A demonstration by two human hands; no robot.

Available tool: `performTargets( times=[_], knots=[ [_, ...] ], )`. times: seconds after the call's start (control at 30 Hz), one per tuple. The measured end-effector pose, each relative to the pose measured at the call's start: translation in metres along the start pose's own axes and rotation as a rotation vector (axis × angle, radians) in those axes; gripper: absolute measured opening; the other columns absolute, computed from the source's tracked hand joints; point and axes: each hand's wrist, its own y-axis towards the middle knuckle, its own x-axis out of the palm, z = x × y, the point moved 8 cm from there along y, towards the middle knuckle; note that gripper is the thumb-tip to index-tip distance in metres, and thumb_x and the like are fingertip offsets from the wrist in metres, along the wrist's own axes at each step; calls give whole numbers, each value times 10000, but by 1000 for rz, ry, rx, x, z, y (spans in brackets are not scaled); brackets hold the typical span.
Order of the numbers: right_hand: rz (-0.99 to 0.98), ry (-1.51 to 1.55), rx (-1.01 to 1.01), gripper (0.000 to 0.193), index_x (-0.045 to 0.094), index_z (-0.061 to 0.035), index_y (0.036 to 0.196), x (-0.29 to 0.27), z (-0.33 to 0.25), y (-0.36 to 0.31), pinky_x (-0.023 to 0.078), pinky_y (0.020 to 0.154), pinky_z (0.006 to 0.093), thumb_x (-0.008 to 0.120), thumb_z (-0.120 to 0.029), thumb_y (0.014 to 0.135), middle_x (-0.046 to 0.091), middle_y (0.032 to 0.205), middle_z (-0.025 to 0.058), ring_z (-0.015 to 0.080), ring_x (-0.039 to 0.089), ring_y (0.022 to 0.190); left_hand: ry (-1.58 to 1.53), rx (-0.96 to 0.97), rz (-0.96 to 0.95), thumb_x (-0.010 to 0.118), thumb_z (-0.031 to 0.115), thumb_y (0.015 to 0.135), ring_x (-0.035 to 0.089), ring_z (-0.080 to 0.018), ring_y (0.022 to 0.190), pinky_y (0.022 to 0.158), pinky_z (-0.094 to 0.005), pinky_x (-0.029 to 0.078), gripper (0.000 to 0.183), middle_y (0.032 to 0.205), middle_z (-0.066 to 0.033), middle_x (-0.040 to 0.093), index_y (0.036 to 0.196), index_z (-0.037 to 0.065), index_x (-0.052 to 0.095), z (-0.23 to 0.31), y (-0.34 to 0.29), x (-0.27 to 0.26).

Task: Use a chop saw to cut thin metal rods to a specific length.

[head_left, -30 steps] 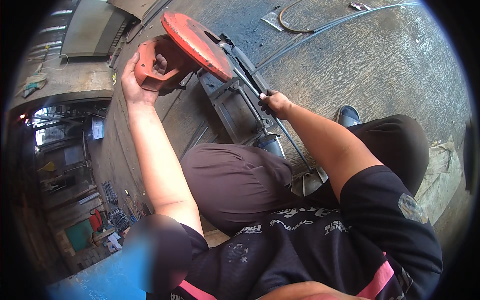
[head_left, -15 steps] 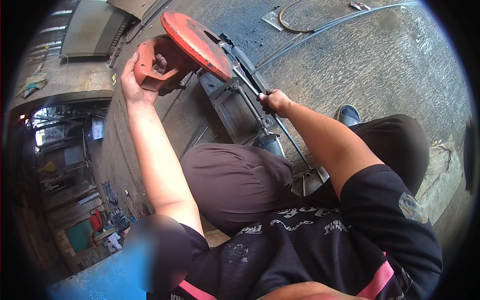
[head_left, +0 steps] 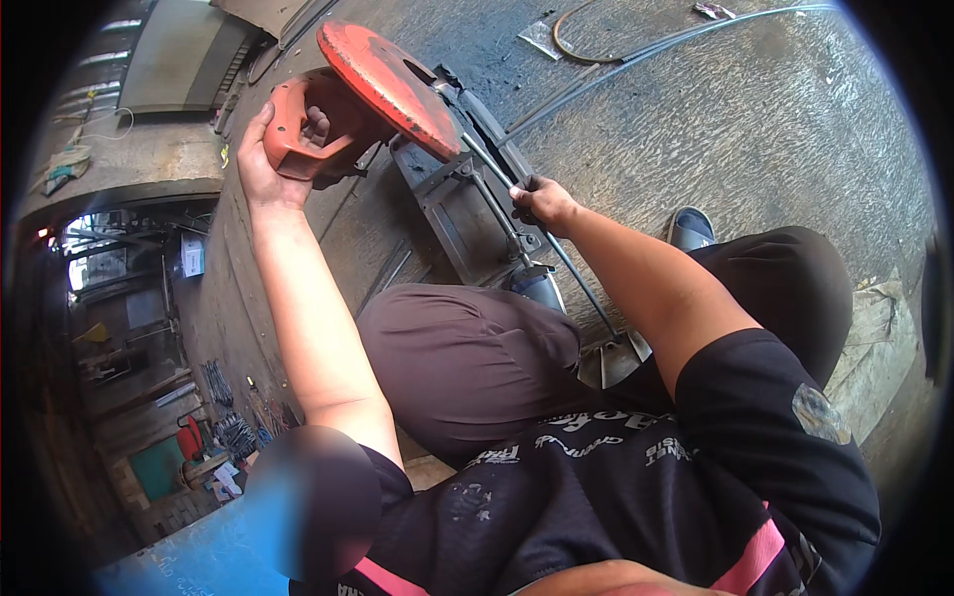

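Upper left of the frame, the left hand (head_left: 260, 159) wraps its fingers around the red saw handle (head_left: 298, 129); at centre, the right hand (head_left: 542, 204) grips a thin metal rod (head_left: 576, 283).

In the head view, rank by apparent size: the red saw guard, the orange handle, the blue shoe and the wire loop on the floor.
1. Red saw guard
2. Orange handle, gripped by the left hand
3. Wire loop and blue shoe: look alike, and the loop lies farther off, so unranked.

Rough grey concrete floor (head_left: 775, 129) lies in bright daylight, a wire loop (head_left: 586, 40) and scraps scattered on it. Left, a dim workshop interior (head_left: 129, 328) holds cluttered tools and shelves.
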Motion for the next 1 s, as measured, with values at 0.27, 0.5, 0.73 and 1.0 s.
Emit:
performTargets(
  times=[0.27, 0.5, 0.73, 1.0],
  knots=[
    [63, -149, -3, 231, 575, 8, 909, 0, -9, -2, 487, 539, 316, 673, -194, 856, 579, 732, 76, 162, 552, 597, 2, 5, 42, 480, 275, 908, 546, -301, 1011, 909, -425, 470, 504, 1221, -206, 495, 1296, -39, 412, 0, -2, 0],
    [20, -178, 11, 221, 577, -15, 893, 4, -7, -2, 463, 506, 301, 583, -234, 918, 547, 705, 44, 154, 525, 555, -6, 6, 18, 495, 277, 903, 549, -300, 1003, 908, -423, 472, 503, 1199, -207, 504, 1288, -38, 419, 0, 0, -2],
    [89, 121, 15, 237, 605, -2, 942, -1, 7, 2, 488, 544, 307, 658, -221, 870, 596, 763, 63, 163, 573, 625, 20, 10, -11, 467, 292, 912, 572, -220, 891, 832, -407, 507, 429, 1060, -138, 558, 1216, -11, 474, 1, -1, 4],
    [96, -97, -25, 309, 613, 23, 958, -2, 0, 4, 535, 613, 309, 710, -240, 827, 602, 799, 95, 171, 585, 684, 41, 7, 42, 478, 302, 906, 563, -218, 920, 879, -419, 498, 462, 1091, -149, 536, 1250, -5, 442, 0, -3, 4]
  ],
)
